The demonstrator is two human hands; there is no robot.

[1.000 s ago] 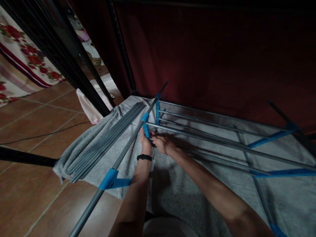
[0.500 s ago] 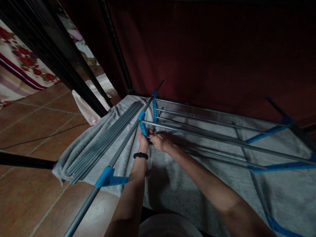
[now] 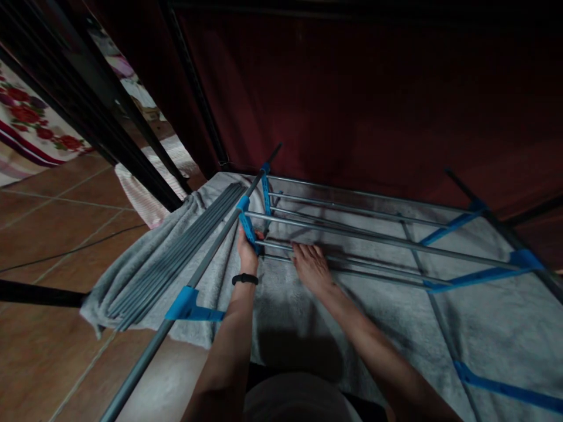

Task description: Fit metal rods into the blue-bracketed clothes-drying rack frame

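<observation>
My left hand [image 3: 248, 255], with a black band on its wrist, is closed around the lower end of a blue plastic bracket [image 3: 247, 225]. That bracket hangs from a long grey pole [image 3: 215, 246] of a rack frame. A thin metal rod [image 3: 277, 245] runs from the bracket's lower end to another blue bracket [image 3: 475, 280] at the right. Partway along it, my right hand [image 3: 313, 269] has its fingers curled over the rod; the thumb is hidden. Beside the pole, a nearer blue bracket [image 3: 193, 308] sticks out under my left forearm.
A bundle of loose grey rods [image 3: 180, 255] lies on the grey blanket [image 3: 299, 316] at the left. Dark red fabric [image 3: 352, 105] hangs behind the frame. Black metal posts [image 3: 145, 170] and tiled floor [image 3: 48, 234] are at the left.
My right hand has moved right, away from my left hand, and now lies on the rod. My left hand stays at the bracket. The view has shifted slightly.
</observation>
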